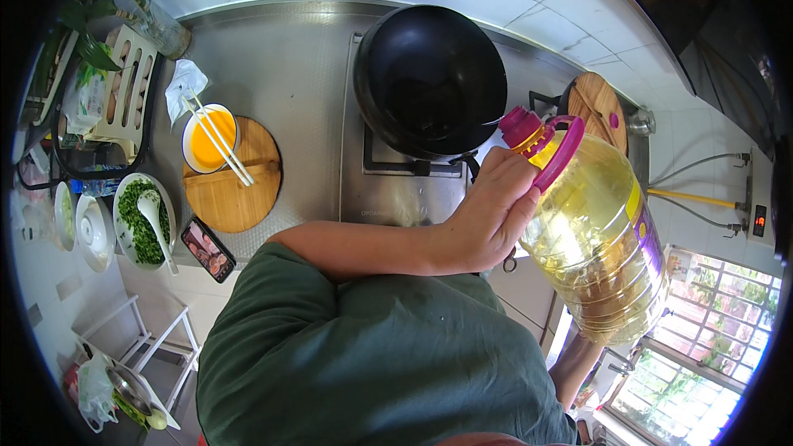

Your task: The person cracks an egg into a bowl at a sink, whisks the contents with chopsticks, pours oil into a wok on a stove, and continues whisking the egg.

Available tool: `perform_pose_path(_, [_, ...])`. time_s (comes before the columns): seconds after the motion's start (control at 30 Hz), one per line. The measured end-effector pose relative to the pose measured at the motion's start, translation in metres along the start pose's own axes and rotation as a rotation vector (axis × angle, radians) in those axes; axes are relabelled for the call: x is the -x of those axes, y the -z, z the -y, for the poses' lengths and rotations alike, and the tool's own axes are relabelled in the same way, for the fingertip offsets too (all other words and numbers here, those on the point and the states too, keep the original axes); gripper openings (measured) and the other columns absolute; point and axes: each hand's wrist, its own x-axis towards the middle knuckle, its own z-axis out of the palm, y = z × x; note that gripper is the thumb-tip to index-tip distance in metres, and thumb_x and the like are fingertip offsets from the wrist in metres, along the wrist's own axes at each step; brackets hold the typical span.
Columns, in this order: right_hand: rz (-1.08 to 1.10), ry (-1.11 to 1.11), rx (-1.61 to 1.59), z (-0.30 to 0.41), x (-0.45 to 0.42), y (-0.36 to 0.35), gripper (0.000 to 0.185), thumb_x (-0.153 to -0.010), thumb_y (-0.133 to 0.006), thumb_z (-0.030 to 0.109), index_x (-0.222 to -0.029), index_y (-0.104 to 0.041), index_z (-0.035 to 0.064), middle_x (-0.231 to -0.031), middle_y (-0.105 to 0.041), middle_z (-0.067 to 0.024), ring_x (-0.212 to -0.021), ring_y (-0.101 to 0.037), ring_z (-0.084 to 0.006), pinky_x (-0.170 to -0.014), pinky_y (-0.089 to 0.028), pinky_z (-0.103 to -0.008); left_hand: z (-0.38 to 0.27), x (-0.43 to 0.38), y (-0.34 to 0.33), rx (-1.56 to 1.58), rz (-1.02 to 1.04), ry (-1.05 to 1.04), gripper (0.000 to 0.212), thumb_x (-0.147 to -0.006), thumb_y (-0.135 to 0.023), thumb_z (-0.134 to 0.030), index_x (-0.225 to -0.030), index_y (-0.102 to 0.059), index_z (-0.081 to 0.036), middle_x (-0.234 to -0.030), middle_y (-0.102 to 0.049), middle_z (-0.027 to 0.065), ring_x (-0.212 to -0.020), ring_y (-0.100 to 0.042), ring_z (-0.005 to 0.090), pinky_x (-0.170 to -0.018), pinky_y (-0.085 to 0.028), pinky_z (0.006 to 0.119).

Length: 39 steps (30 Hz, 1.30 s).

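My left hand point(495, 210) is closed around the neck and pink handle of a large clear plastic bottle of yellow oil point(595, 217). The bottle tilts with its pink cap end towards a black wok point(430, 80) on the gas stove. A thin clear streak shows between the spout and the wok's right inner wall. Through the oil, my right hand point(610, 254) shows blurred against the bottle's far side, its fingers mostly hidden. To the left, a bowl of beaten egg point(214, 142) with chopsticks point(218, 144) across it rests partly on a round wooden board point(248, 210).
A bowl of chopped greens point(139, 214) with a white spoon and a phone point(209, 249) lie at the left. A black-rimmed rack point(102, 170) and a glass vase point(167, 37) stand farther back. A wooden lid point(598, 105) sits behind the bottle. A range hood point(712, 25) overhangs the right.
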Motion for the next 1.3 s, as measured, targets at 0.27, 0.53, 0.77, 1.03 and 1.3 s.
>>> perform_pose_path(0.27, [0.015,0.0,0.001,-0.001,0.006,0.0,0.054,-0.083,-0.057,0.037,-0.127,-0.045,0.0074,-0.12,-0.049,-0.0089,-0.108,-0.048,-0.0244,-0.091,-0.039,-0.0367,-0.004,0.001,-0.005,0.023,-0.016,0.034,0.008,-0.086,-0.045,-0.003,-0.095,-0.045,-0.002,-0.091,-0.047,0.0136,-0.085,-0.038,0.0302,-0.076,-0.034,0.039])
perform_pose_path(0.53, [0.034,0.008,-0.005,-0.003,0.008,-0.005,0.055,-0.082,-0.057,0.037,-0.127,-0.045,0.0076,-0.122,-0.049,-0.0092,-0.11,-0.048,-0.025,-0.093,-0.039,-0.0372,-0.007,-0.002,-0.005,0.018,-0.02,0.007,0.007,-0.086,-0.045,-0.002,-0.093,-0.045,-0.002,-0.09,-0.047,0.0136,-0.085,-0.038,0.0309,-0.077,-0.033,0.041])
perform_pose_path(0.77, [0.058,0.025,-0.004,-0.003,0.003,-0.01,0.055,-0.082,-0.057,0.036,-0.128,-0.045,0.0078,-0.124,-0.049,-0.0094,-0.112,-0.048,-0.0255,-0.094,-0.039,-0.0377,-0.011,-0.006,-0.001,0.011,-0.007,-0.039,0.008,-0.086,-0.046,-0.003,-0.093,-0.044,-0.003,-0.09,-0.048,0.0139,-0.086,-0.039,0.032,-0.078,-0.033,0.041])
perform_pose_path(1.03, [0.067,0.044,-0.001,-0.002,0.002,-0.013,0.055,-0.082,-0.057,0.036,-0.128,-0.045,0.0079,-0.126,-0.049,-0.0097,-0.114,-0.048,-0.0261,-0.096,-0.039,-0.0381,-0.018,-0.011,-0.001,-0.026,0.01,-0.085,0.011,-0.085,-0.048,0.0,-0.095,-0.043,-0.001,-0.094,-0.05,0.0144,-0.089,-0.041,0.0331,-0.08,-0.034,0.041])
perform_pose_path(1.3, [0.138,0.203,0.717,-0.004,0.009,-0.008,0.058,-0.082,-0.054,0.039,-0.129,-0.043,0.008,-0.131,-0.046,-0.0105,-0.12,-0.044,-0.0274,-0.101,-0.035,-0.04,-0.033,-0.015,-0.011,-0.025,0.034,-0.164,0.016,-0.092,-0.043,-0.008,-0.106,-0.046,-0.001,-0.099,-0.05,0.0125,-0.09,-0.04,0.0283,-0.082,-0.034,0.038])
